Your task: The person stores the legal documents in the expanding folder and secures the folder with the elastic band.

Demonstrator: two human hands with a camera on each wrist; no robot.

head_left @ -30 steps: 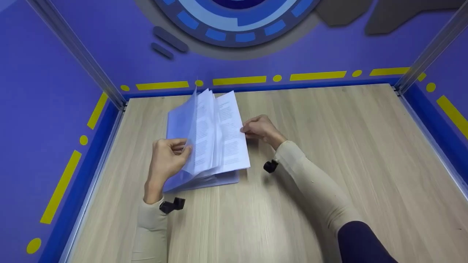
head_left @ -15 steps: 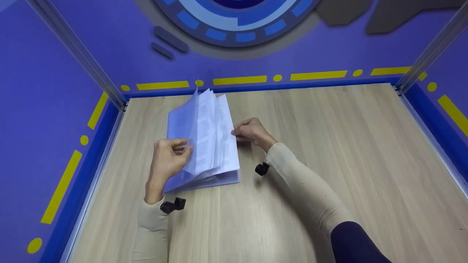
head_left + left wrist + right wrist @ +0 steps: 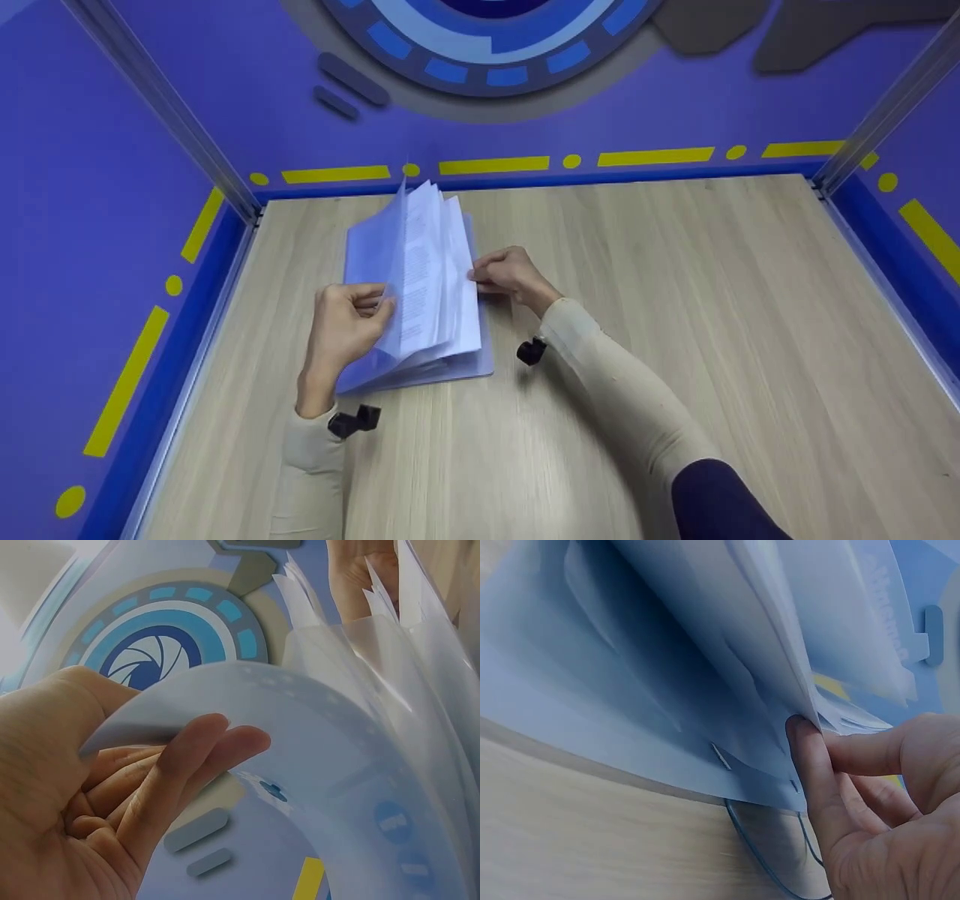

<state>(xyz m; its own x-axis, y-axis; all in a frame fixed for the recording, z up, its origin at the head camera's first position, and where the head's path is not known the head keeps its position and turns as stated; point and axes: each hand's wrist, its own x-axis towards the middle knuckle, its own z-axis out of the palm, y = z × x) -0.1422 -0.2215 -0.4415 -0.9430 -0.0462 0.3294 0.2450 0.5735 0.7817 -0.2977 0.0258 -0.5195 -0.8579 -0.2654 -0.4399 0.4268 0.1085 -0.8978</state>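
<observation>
A translucent bluish plastic folder (image 3: 472, 366) lies spread on the table, left of centre, with printed papers (image 3: 424, 281) standing fanned up inside it. At its left side my left hand (image 3: 341, 326) pinches the edge of a clear plastic sheet (image 3: 300, 701), which bends in a curve in the left wrist view. My right hand (image 3: 510, 276) pinches the right edge of the papers between thumb and fingers. Under that hand, in the right wrist view, a dark elastic cord (image 3: 750, 849) hangs from the folder's edge. How many sheets the right hand pinches, I cannot tell.
The wood-grain table (image 3: 675, 322) extends right of the folder. A purple-blue printed wall (image 3: 637, 112) closes off the back, with side walls left and right. Small black wrist cameras (image 3: 531, 351) sit at both sleeves.
My right hand has moved left, carrying the papers' right edge with it. More of the folder's back cover shows on the right. My left hand has stayed nearly still.
</observation>
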